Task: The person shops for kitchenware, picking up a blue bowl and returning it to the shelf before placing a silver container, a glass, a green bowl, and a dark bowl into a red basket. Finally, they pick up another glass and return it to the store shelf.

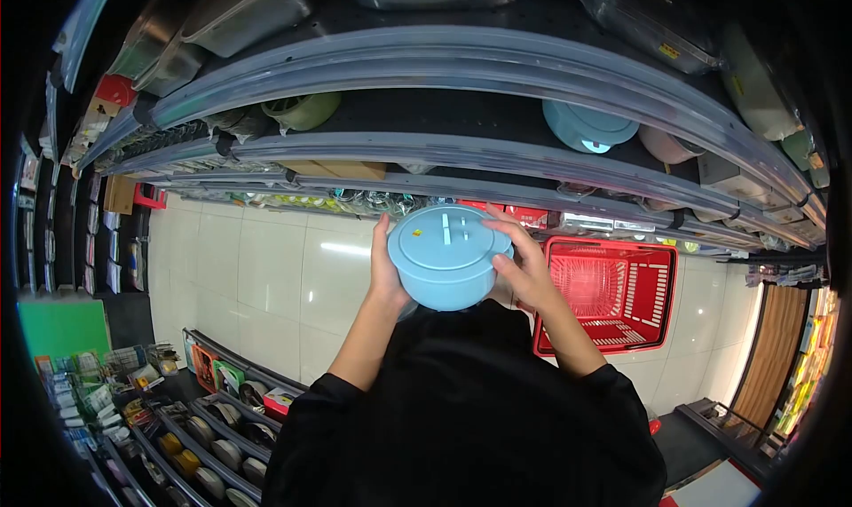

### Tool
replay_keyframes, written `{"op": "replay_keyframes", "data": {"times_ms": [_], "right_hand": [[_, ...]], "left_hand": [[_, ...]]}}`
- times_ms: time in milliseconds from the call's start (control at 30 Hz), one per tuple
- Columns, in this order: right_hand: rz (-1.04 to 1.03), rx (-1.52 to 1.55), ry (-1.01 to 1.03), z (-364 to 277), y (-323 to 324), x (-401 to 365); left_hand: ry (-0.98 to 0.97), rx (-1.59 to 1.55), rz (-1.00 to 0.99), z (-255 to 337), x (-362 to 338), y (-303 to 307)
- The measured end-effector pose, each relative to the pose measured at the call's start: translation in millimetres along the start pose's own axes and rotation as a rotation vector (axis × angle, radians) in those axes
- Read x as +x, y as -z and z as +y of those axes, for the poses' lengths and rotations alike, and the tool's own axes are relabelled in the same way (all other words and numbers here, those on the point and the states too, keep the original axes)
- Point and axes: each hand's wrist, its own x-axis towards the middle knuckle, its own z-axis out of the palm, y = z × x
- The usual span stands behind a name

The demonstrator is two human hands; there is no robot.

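Note:
A light blue round lidded bowl [441, 285] is held up in front of my body, its lid on top with a small yellow sticker. My left hand [384, 265] presses against the bowl's left side, thumb along the rim. On the other side, my right hand [525, 265] grips the bowl's right edge, with fingers reaching over the lid. The underside of the bowl is hidden. A similar light blue bowl [589, 127] sits on the shelf ahead.
A red shopping basket [672, 298] stands on the tiled floor [271, 276] to the right. Ahead are long shelves [444, 50] with metal trays, a green bowl [303, 110] and a pink container [667, 143]. Behind on the left, racks [209, 436] hold pans and small goods.

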Motion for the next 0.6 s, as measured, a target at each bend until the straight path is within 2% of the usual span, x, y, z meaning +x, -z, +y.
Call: {"op": "replay_keyframes", "data": {"times_ms": [100,167,200,267,300,367,400,467,500,567,600], "right_hand": [[-0.04,-0.092,0.025,-2,0,4],[0.005,-0.261,0.019,-10,-8,4],[0.004,-0.26,0.019,-16,-16,2],[0.159,-0.386,-0.095,-31,-39,-5],[0.185,-0.478,-0.086,-27,-52,-13],[0.205,-0.618,-0.05,-48,-70,-21],[0.204,-0.616,-0.048,-53,-70,-23],[0.067,-0.85,-0.025,-59,-61,-28],[0.067,-0.85,-0.023,-61,-52,-28],[-0.091,-0.799,0.042,-61,-28,-22],[-0.106,-0.702,0.096,-58,-18,-17]], "left_hand": [[-0.078,0.002,0.001,0,3,4],[-0.278,0.014,0.046,-5,6,7],[-0.279,0.014,0.048,-8,8,9],[-0.647,0.287,0.173,-14,13,9],[-0.65,0.286,0.172,-15,15,10],[-0.871,0.506,0.059,-14,16,11],[-0.874,0.507,0.06,-12,15,12],[-0.757,0.465,-0.006,-5,10,13],[-0.759,0.466,-0.006,-3,12,18],[-0.628,0.419,-0.037,1,16,29],[-0.628,0.418,-0.04,4,14,32]]}}
